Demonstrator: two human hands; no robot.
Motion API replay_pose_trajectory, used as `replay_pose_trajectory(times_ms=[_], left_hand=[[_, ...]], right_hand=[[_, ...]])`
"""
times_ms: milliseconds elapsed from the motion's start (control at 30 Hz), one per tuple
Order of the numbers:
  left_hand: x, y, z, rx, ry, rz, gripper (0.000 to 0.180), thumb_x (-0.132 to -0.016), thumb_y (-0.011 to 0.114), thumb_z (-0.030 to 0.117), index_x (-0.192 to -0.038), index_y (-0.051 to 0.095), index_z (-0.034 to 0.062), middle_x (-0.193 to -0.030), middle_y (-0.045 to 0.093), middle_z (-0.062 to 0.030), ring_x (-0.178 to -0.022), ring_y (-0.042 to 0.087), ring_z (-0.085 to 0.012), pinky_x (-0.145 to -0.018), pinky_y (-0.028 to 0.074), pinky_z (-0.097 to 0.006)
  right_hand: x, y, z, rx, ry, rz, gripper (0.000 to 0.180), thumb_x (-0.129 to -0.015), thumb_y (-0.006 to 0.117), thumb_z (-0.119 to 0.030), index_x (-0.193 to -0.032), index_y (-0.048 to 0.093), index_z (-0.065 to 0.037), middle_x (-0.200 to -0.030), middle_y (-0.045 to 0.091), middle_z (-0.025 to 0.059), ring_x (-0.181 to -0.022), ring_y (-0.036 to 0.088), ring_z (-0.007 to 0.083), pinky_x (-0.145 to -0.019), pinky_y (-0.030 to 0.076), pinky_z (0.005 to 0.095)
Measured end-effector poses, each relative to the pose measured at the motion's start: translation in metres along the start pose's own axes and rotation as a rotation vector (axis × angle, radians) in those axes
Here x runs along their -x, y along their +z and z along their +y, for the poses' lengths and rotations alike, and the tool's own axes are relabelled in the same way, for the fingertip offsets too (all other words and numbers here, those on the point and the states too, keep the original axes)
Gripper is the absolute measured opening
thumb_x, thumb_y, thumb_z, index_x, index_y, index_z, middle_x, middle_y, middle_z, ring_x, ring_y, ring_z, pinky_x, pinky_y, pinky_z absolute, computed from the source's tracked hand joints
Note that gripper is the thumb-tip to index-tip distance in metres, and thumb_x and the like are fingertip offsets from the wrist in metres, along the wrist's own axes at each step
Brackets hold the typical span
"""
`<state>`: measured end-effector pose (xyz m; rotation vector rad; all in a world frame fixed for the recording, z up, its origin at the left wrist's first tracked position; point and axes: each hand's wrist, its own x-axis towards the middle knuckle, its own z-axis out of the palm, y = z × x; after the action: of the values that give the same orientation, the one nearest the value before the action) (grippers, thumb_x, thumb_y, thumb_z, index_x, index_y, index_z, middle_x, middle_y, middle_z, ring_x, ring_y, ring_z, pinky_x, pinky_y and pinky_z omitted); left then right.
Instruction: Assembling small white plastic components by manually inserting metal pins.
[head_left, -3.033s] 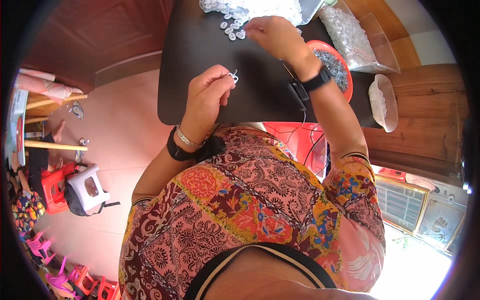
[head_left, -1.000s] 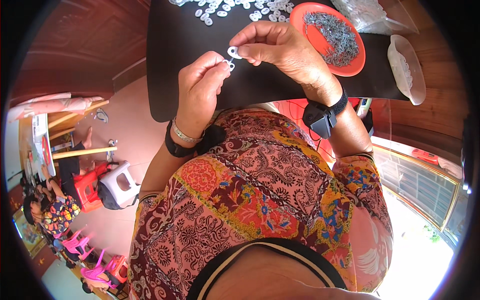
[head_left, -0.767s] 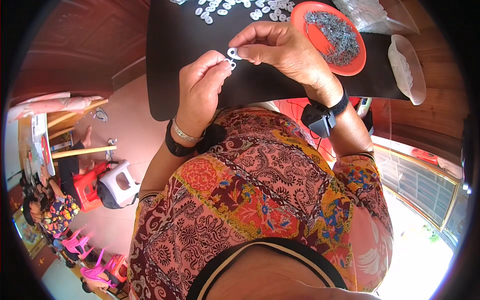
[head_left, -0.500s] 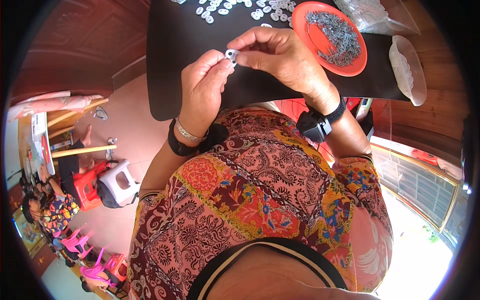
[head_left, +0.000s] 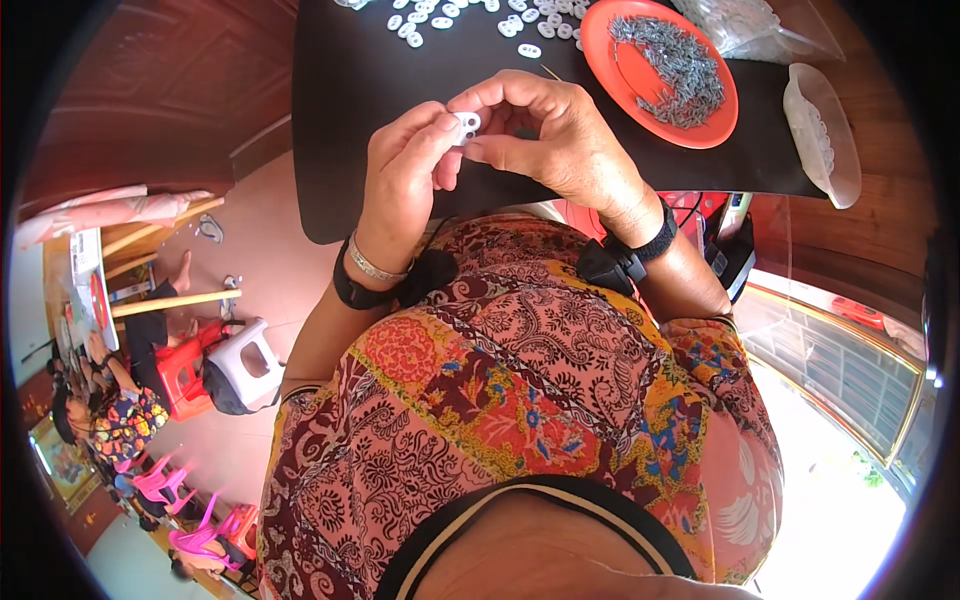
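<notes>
In front of my chest, over the black table, my left hand [head_left: 405,165] is closed, with thumb and fingers pinching a small white two-holed plastic piece [head_left: 467,124]. The piece is tilted, and its two holes look dark. From the other side, my right hand [head_left: 550,135] curls its index finger and thumb around the piece, the thumb at its lower edge. Its remaining fingers are bent and partly hidden. Beyond my hands, several similar white pieces [head_left: 530,50] lie scattered on the black table [head_left: 345,130].
An orange-red plate [head_left: 598,65] holds a heap of small grey metal pieces [head_left: 672,75]. Right of it are a clear plastic bag [head_left: 735,28] and a translucent tray [head_left: 840,165] with white bits. A thin stick [head_left: 551,73] lies near the plate. At far left, another person [head_left: 125,415] sits near stools [head_left: 245,365].
Both hands have shifted slightly nearer my body with the white piece, which has turned. My right wrist has rotated, and its fingers now arch more openly around the piece.
</notes>
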<state>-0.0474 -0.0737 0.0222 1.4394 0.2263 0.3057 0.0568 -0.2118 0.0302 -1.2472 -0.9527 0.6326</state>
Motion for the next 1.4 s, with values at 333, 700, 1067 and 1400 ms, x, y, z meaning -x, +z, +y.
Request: replay_pose_trajectory(times_ms=[333,700,1067,1400], left_hand=[[0.002,0.006,0.002,-0.134,0.070,0.063,0.027,-0.093,0.052,0.021,-0.079,0.059,-0.0008,-0.062,0.049,0.0015,-0.055,0.041,-0.0045,-0.050,0.032,-0.020],[0.003,0.001,-0.002,-0.097,0.066,-0.007,0.026,-0.094,0.047,0.019,-0.087,0.058,-0.0033,-0.070,0.052,-0.0022,-0.058,0.045,-0.0080,-0.055,0.036,-0.022],[0.005,0.005,-0.003,-0.048,0.086,0.029,0.023,-0.092,0.050,0.017,-0.081,0.058,-0.0011,-0.066,0.051,0.0005,-0.059,0.045,-0.0056,-0.054,0.037,-0.021],[0.005,0.006,-0.003,-0.075,0.094,0.028,0.023,-0.095,0.051,0.020,-0.086,0.058,-0.0007,-0.071,0.052,0.0009,-0.059,0.044,-0.0045,-0.054,0.036,-0.019]], right_hand=[[0.002,0.006,0.008,0.540,-0.221,0.155,0.027,-0.075,0.074,-0.006,-0.101,0.065,-0.002,-0.079,0.063,0.0052,-0.068,0.062,0.0127,-0.062,0.050,0.0246],[0.006,0.007,0.008,0.590,-0.343,0.169,0.030,-0.074,0.075,-0.005,-0.102,0.065,-0.002,-0.079,0.061,0.0064,-0.064,0.061,0.0141,-0.057,0.050,0.0251],[0.009,0.007,0.009,0.611,-0.304,0.194,0.034,-0.073,0.075,-0.006,-0.106,0.066,-0.004,-0.076,0.059,0.0058,-0.065,0.059,0.0152,-0.059,0.048,0.0262],[0.012,0.009,0.008,0.564,-0.324,0.224,0.037,-0.072,0.076,-0.009,-0.108,0.066,-0.006,-0.072,0.057,0.0048,-0.061,0.057,0.0148,-0.055,0.047,0.0267]])
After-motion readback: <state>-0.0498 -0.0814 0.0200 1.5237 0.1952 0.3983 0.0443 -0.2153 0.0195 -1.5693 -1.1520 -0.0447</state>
